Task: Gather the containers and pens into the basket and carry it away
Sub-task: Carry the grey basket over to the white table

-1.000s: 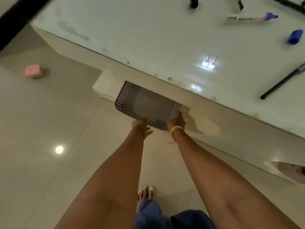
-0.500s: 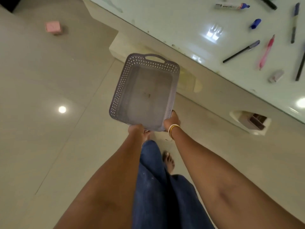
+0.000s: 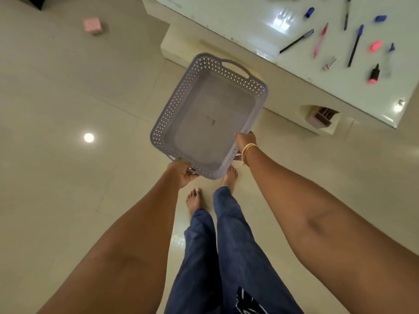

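Both hands held the empty basket (image 3: pixel 210 118) by its near end, over the floor and clear of the counter (image 3: pixel 249 17). Left hand (image 3: pixel 181 173) was closed on the near corner from below, fingers curled under the rim. Right hand (image 3: pixel 246 140) was closed on the right side wall near the same end, bangles (image 3: pixel 247 150) at the wrist. Basket was tilted, far handle end higher, nothing inside but a small mark on the bottom.

Step in hand, as I judged it: get the basket onto or beside the counter so loading could start. Best to level it first, keep both grips until the base sat flat, and set it on bare glass to the left of the pens, not on top of them. Watch the counter's edge with the far rim.

Pens lay scattered on the counter's right part: a black pen (image 3: pixel 297 40), a pink pen (image 3: pixel 320 38), a blue-capped pen (image 3: pixel 354 45), loose blue caps (image 3: pixel 309 12), a pink-ended marker (image 3: pixel 374 74). A container (image 3: pixel 320 116) sat in a niche below the counter's edge, contents unclear.

Counter top was glossy pale glass with glare. Floor (image 3: pixel 68 200) was shiny beige tile, a lamp reflected in it. A pink box (image 3: pixel 91 25) sat on the floor, well apart. The person stood barefoot in jeans.
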Demonstrator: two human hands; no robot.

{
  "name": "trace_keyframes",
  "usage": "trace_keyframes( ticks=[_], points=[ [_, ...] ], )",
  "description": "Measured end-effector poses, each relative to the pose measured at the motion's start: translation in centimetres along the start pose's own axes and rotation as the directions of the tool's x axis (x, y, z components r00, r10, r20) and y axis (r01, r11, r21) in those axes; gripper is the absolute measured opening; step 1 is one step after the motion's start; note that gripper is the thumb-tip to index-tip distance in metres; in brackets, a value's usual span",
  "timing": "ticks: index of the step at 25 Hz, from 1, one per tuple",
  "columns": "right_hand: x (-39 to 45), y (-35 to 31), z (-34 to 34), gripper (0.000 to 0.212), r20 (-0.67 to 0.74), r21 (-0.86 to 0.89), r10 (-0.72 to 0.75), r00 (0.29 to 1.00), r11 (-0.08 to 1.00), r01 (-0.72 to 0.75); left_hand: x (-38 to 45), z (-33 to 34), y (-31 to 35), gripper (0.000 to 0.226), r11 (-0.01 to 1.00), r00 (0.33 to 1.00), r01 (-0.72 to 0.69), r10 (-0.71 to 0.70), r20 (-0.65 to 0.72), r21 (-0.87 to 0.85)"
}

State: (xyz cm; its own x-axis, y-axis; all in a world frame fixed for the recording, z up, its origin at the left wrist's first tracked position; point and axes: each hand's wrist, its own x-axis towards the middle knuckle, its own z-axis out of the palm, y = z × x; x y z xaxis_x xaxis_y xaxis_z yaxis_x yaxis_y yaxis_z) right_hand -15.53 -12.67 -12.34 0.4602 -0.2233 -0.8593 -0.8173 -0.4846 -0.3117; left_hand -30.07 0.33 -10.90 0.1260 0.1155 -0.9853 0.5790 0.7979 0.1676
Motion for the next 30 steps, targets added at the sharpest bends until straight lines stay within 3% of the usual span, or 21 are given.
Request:
trace_keyframes(
  ticks=[4,10,13,15,20,30],
  points=[
    [-2.9,-1.9,-0.6,0.008,-0.008,0.105,-0.018,1.0,0.994,0.019,-5.2,-2.5,4.3,0.037,0.991,0.997,-0.069,0.065,0.033,0.113],
    [-8.7,-10.0,-0.2,0.019,0.065,0.292,-0.092,0.994,0.954,0.069,-9.2,-1.8,13.2,0.038,0.965,0.985,-0.168,0.158,0.062,0.202],
    [-8.5,-15.4,0.6,0.01,0.116,0.341,-0.104,0.988,0.938,0.059,-8.7,-0.3,18.1,0.047,0.962,0.974,-0.226,0.225,0.02,0.156],
    [-8.3,-19.3,1.5,0.015,0.157,0.371,-0.092,0.983,0.928,0.027,-8.1,1.4,21.4,0.052,0.963,0.969,-0.243,0.247,-0.02,0.113],
    [-7.0,-28.7,3.3,0.032,0.204,0.336,-0.07,0.976,0.942,-0.003,-6.7,6.4,29.3,0.061,0.971,0.967,-0.225,0.233,-0.106,0.081],
    [-1.4,-45.6,7.4,0.04,0.267,0.377,-0.022,0.963,0.922,-0.084,-1.4,12.7,44.9,0.056,0.985,0.97,-0.17,0.172,-0.172,0.026]
  ],
)
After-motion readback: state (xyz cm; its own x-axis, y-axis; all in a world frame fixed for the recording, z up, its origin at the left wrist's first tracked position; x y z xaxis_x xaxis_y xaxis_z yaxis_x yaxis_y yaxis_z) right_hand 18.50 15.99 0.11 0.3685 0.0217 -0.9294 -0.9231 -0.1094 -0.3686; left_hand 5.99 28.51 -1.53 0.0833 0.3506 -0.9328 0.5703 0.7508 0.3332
